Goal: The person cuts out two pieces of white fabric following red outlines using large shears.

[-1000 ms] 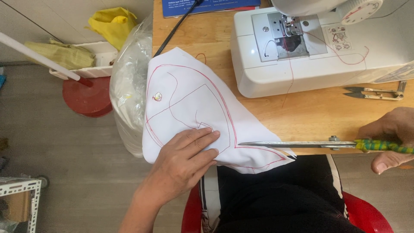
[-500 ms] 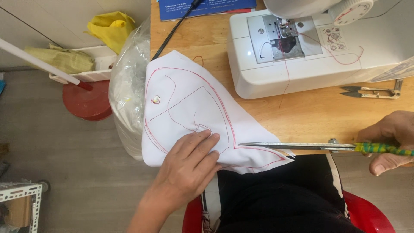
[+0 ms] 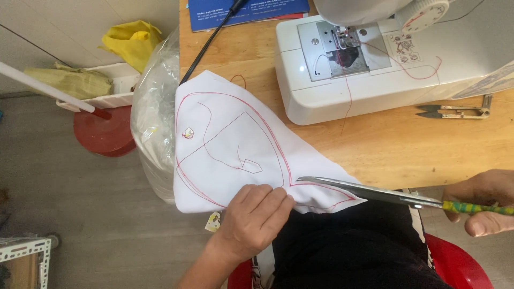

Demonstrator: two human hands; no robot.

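Note:
A white piece of fabric with red stitched outlines lies over the near left corner of the wooden table. My left hand presses flat on its near edge. My right hand grips the green and yellow handle of long metal scissors. The blades lie nearly level, tips pointing left, resting at the fabric's near edge just right of my left fingers. The blades look closed.
A white sewing machine with red thread stands at the back of the table. Small thread snips lie to its right. A clear plastic bag hangs off the table's left edge. A red stool and yellow bag sit left.
The view has shifted slightly. My left hand has slid a little toward me along the fabric's near edge. The scissors stay at the same spot on the fabric.

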